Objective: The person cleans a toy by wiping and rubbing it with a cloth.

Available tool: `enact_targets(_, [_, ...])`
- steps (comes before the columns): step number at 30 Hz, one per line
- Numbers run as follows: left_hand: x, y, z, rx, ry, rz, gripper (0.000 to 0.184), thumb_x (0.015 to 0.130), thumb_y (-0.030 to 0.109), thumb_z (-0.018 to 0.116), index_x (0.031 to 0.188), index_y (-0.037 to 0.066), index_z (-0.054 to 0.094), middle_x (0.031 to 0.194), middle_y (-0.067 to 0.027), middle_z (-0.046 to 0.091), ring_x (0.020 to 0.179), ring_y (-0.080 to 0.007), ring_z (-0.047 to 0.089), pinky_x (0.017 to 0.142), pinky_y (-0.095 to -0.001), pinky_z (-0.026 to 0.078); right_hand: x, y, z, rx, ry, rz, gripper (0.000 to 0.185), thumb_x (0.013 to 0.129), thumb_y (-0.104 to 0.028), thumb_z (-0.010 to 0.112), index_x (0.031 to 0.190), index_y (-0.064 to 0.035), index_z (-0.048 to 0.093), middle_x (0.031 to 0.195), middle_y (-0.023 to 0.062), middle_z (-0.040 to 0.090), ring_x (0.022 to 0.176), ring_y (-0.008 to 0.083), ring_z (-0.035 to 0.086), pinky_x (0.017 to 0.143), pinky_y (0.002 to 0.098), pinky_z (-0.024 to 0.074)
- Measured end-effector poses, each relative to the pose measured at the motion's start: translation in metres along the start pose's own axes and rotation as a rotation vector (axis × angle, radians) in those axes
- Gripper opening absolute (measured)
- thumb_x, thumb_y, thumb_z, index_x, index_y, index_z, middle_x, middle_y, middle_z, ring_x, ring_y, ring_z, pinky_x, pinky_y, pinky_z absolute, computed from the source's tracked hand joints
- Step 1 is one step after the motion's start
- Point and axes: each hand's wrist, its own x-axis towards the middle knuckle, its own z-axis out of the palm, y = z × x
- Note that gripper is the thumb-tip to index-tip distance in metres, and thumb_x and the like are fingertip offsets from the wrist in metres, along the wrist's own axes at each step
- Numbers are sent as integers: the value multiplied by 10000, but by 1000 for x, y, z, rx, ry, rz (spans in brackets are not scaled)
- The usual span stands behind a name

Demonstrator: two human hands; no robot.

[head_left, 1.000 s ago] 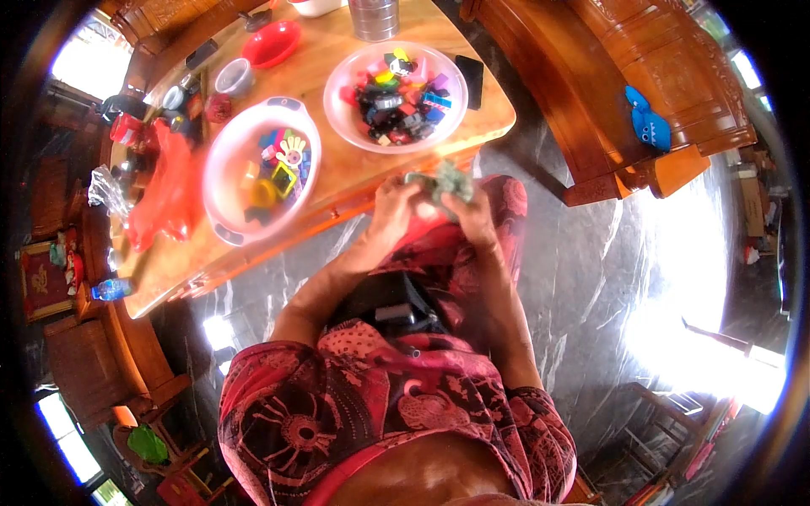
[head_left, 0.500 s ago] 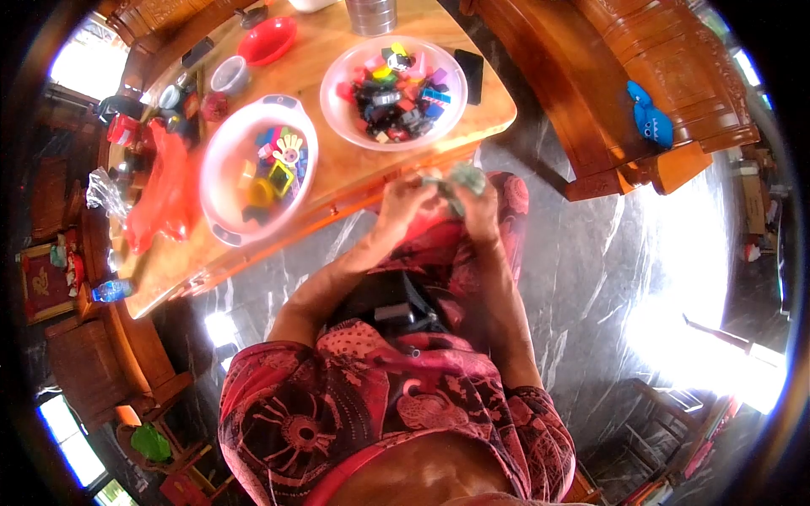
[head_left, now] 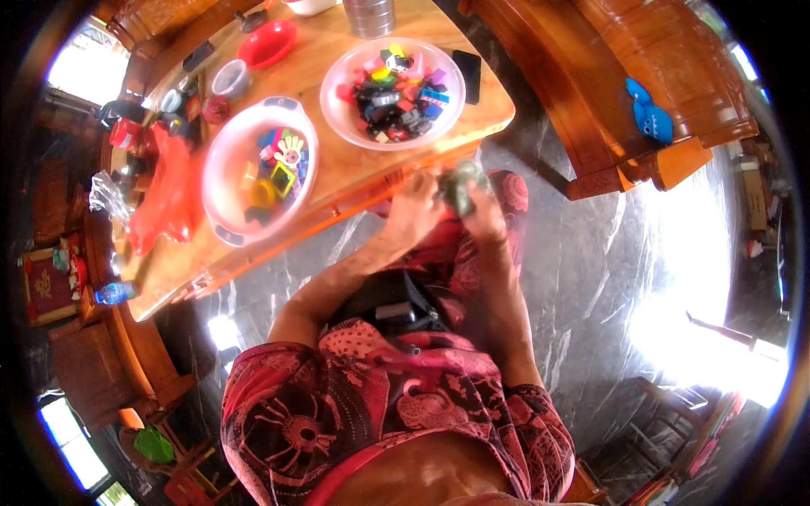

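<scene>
The right hand (head_left: 484,215) has its fingers closed on a bunched grey-green cloth (head_left: 461,187), which sits between the two hands, above the lap. The left hand (head_left: 413,207) is curled just beside the cloth, its fingers bent toward it; blur hides whether they pinch anything. Holding it low and central probably lets both hands work on it together, with the right as the anchor. The cloth seems slightly longer away from the body than across, but it is too crumpled and blurred to show a clear axis or leading end.

Just ahead of the hands runs the edge of the table (head_left: 488,118). Beyond them, slightly left, stands the round bowl (head_left: 392,145) of small coloured pieces; farther left is the oval tub (head_left: 226,173) with more, both presumably set within easy reach
</scene>
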Motion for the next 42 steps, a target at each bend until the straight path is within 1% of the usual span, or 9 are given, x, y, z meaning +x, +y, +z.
enact_targets(2, [-3, 0, 3, 74, -49, 50, 311, 648, 16, 615, 906, 7, 440, 840, -174, 492, 751, -355, 539, 613, -423, 470, -1, 7, -4, 136, -38, 128, 290, 825, -90, 600, 1109, -47, 558, 1085, 38, 593, 952, 145, 559, 847, 308, 450])
enact_targets(7, [-7, -4, 10, 83, -70, 59, 315, 642, -34, 590, 915, -5, 438, 861, -175, 492, 782, -357, 541, 632, -415, 481, -2, 12, -9, 62, -21, 131, 329, 784, -41, 645, 1102, -51, 560, 1025, 27, 608, 916, 144, 570, 818, 292, 462])
enact_targets(9, [-8, -5, 11, 64, -59, 60, 311, 644, -47, 584, 915, -7, 436, 855, -171, 495, 786, -357, 544, 636, -415, 485, 0, 12, -6, -25, 12, -4, 284, 791, -28, 635, 1067, -48, 573, 979, 25, 616, 866, 129, 583, 766, 264, 481])
enact_targets(15, [-5, 0, 10, 53, -171, -111, 276, 684, -58, 572, 917, 6, 438, 847, -176, 516, 770, -363, 563, 610, -415, 482, 6, 20, -9, -124, 243, -22, 177, 805, -24, 617, 979, -50, 596, 852, -1, 614, 711, 81, 578, 597, 200, 468])
enact_targets(18, [0, 3, 9, -85, -45, -71, 279, 695, -64, 576, 923, 17, 438, 843, -183, 523, 752, -370, 566, 586, -413, 478, 8, 19, -4, -306, 292, -92, 171, 802, -45, 631, 969, -54, 597, 807, -9, 608, 646, 62, 549, 530, 187, 433])
enact_targets(24, [-2, -5, 9, -33, -61, -54, 266, 764, -17, 567, 996, 17, 439, 820, -207, 550, 708, -362, 580, 588, -409, 491, 8, 17, -5, -157, 321, 14, 166, 829, -112, 617, 983, -54, 593, 789, 0, 610, 569, 44, 510, 443, 176, 372])
enact_targets(28, [-2, -2, 7, -67, -46, -7, 303, 708, -26, 618, 932, 22, 419, 839, -163, 537, 785, -351, 561, 641, -404, 484, 8, 17, -7, -11, 287, 34, 168, 844, -92, 584, 1005, -45, 584, 818, 32, 630, 629, 84, 564, 505, 199, 438])
enact_targets(33, [-4, -6, 11, 120, 15, 134, 287, 691, -4, 621, 896, 25, 422, 848, -162, 533, 783, -337, 551, 664, -406, 476, 2, 12, -1, 36, 124, 28, 227, 817, -18, 571, 1044, -19, 560, 992, 89, 627, 886, 158, 599, 734, 264, 499])
enact_targets(42, [-5, -8, 7, 133, -32, 67, 301, 626, -46, 572, 879, 10, 419, 893, -190, 523, 846, -354, 523, 736, -441, 443, 2, 14, 6, -159, 35, 4, 356, 768, -52, 670, 1093, -43, 525, 926, 8, 591, 754, 76, 550, 607, 193, 451])
